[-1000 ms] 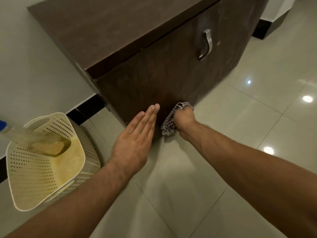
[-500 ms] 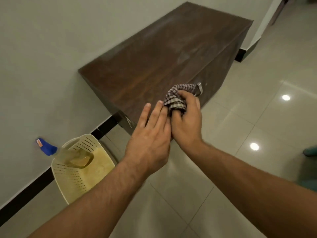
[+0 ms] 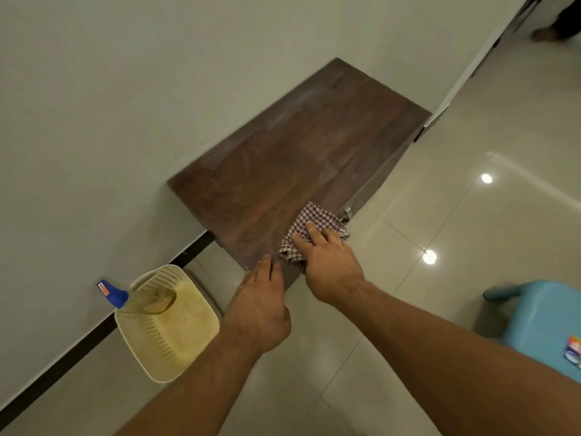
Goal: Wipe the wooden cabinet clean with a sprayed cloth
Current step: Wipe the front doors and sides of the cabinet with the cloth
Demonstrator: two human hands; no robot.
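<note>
The dark wooden cabinet [image 3: 292, 158] stands against the wall, and I look down on its top. A checked cloth [image 3: 309, 226] lies spread on the near front corner of that top. My right hand [image 3: 330, 265] presses flat on the cloth, fingers on the fabric. My left hand [image 3: 257, 306] hovers just left of it at the cabinet's near edge, fingers together, holding nothing. A metal handle [image 3: 345, 214] peeks out below the front edge.
A cream perforated basket [image 3: 166, 328] sits on the floor left of the cabinet, with a spray bottle with a blue nozzle [image 3: 125, 297] lying in it. A light blue plastic stool [image 3: 540, 316] stands at the right. Glossy floor tiles surround me.
The view rose from the cabinet's lower front to above its top. My right hand carried the bunched cloth up and spread it on the top; my left hand drew apart from the right.
</note>
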